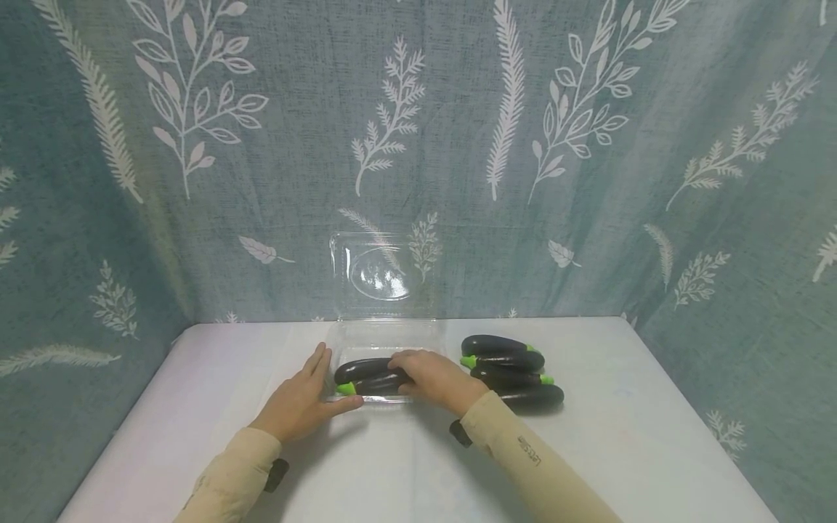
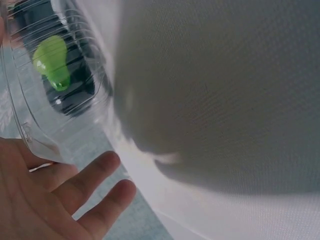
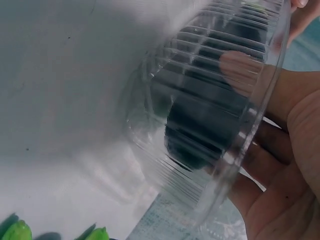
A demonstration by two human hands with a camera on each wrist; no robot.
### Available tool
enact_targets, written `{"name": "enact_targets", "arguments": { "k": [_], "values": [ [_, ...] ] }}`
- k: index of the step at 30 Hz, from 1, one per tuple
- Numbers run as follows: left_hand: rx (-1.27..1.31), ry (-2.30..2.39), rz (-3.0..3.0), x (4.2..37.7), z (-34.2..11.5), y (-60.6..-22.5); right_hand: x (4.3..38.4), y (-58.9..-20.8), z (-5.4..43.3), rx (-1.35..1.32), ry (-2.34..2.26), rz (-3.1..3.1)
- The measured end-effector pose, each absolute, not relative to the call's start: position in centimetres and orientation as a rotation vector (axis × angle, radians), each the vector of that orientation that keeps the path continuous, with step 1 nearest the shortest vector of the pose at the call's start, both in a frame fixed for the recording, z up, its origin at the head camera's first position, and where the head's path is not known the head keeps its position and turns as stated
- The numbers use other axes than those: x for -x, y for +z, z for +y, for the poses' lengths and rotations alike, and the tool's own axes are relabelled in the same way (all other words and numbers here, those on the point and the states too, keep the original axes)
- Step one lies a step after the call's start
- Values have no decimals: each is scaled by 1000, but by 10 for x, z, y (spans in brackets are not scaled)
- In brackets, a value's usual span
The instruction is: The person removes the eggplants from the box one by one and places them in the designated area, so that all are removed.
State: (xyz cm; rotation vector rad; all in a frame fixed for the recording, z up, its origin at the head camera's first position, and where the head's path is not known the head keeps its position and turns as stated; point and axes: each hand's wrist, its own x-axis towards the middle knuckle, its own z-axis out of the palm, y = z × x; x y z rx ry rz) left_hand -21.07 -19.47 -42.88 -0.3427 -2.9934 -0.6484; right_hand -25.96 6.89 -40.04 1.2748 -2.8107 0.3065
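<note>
A clear plastic clamshell container (image 1: 382,334) lies on the table with two dark eggplants inside. The rear eggplant (image 1: 360,368) and the front eggplant (image 1: 375,383) lie side by side; the front one's green cap (image 2: 52,60) points left. My right hand (image 1: 434,378) reaches into the container and holds the front eggplant near its right end, thumb (image 3: 240,72) on the near side and fingers beyond. My left hand (image 1: 301,399) rests against the container's left side, fingers fairly straight, thumb stretched along the front rim.
Right of the container, several more eggplants (image 1: 506,379) lie stacked in a row. The container's lid (image 1: 382,272) stands upright at the back, before a patterned green curtain (image 1: 445,145). A white cloth covers the table (image 1: 621,436).
</note>
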Motion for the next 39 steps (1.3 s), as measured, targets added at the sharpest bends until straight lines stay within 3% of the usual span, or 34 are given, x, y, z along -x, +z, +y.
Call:
{"name": "enact_targets", "arguments": {
  "k": [39],
  "values": [
    [347, -689, -3017, 208, -193, -426, 231, -367, 118, -1237, 439, -2497]
  ]
}}
